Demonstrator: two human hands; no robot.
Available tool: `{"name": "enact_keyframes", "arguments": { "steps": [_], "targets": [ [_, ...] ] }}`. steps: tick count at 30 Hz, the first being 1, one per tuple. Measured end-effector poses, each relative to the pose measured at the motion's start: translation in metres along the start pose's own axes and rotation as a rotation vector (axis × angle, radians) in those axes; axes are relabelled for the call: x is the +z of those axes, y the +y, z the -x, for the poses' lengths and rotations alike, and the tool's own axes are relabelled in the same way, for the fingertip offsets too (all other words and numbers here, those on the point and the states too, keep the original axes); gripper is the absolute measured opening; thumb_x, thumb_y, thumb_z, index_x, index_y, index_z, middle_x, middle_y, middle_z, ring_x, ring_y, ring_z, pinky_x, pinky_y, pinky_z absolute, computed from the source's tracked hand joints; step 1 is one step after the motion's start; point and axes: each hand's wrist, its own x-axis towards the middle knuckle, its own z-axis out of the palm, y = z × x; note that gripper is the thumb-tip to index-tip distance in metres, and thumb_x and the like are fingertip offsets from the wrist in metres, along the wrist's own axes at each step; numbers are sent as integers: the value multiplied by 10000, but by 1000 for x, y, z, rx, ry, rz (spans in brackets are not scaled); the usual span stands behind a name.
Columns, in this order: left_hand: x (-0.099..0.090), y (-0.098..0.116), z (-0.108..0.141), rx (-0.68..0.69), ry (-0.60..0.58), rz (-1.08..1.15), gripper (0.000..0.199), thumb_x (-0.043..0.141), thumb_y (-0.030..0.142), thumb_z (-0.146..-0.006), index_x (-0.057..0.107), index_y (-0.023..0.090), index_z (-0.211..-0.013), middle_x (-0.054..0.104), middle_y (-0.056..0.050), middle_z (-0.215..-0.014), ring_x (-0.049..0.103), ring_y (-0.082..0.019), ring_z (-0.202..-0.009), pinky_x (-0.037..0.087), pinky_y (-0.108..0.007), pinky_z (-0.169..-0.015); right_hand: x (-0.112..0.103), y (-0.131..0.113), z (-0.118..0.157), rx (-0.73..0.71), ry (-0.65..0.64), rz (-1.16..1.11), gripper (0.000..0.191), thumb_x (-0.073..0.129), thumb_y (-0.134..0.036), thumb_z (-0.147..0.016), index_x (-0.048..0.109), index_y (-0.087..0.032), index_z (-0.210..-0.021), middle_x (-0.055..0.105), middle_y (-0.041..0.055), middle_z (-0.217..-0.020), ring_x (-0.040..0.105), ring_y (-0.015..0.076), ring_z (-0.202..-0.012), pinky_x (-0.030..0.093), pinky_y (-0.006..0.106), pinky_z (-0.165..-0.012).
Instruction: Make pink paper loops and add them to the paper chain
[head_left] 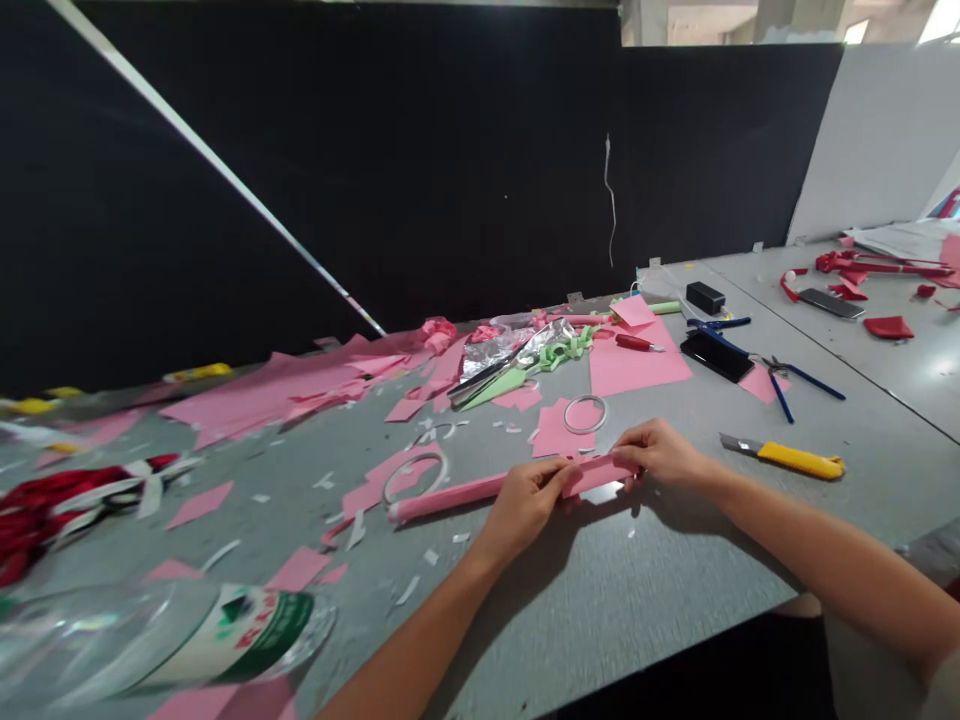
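Slim pink paper tube (450, 498): to the left of the yellow-handled utility knife (801, 460), over the grey tabletop (600, 600).
Left hand (525, 500): gripping the tube partway along, farther from the knife.
Right hand (658, 452): fingertips pinching pink paper at the tube's knife-side end.
Blue-handled metal pliers (816, 381): lying beyond the knife.
Flat black phone (716, 358): beyond the knife, leftward.

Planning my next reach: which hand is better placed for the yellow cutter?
Probably the right hand: the yellow cutter lies on that side, farther from the left hand. Both hold the pink paper, so the right would have to let go first.
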Motion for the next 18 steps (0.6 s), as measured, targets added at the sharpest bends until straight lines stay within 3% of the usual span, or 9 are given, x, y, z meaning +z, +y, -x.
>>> {"name": "enact_keyframes", "arguments": {
  "steps": [9, 14, 18],
  "targets": [
    [1, 0, 1, 13, 1, -41, 429, 555, 533, -964, 647, 186, -728, 631, -10, -628, 571, -182, -621, 405, -277, -637, 1, 0, 3, 6, 0, 27, 265, 689, -371, -910, 801, -138, -851, 697, 25, -570, 672, 159, -484, 478, 230, -467],
    [4, 5, 5, 120, 63, -115, 421, 542, 490, -1002, 632, 181, -730, 620, -7, -695, 533, -169, -674, 384, -271, -668, 7, -10, 7, 17, 19, 4, 306, 738, -433, -895, 819, -138, -909, 704, 23, -638, 663, 151, -505, 512, 238, -483],
    [9, 8, 6, 165, 26, -101, 396, 544, 465, -1014, 713, 174, -805, 698, -37, -789, 577, -188, -740, 401, -276, -695, 11, -10, 8, 23, 42, 38, 314, 777, -449, -864, 823, -138, -865, 703, 25, -672, 624, 138, -514, 526, 249, -496]
  ]
}}
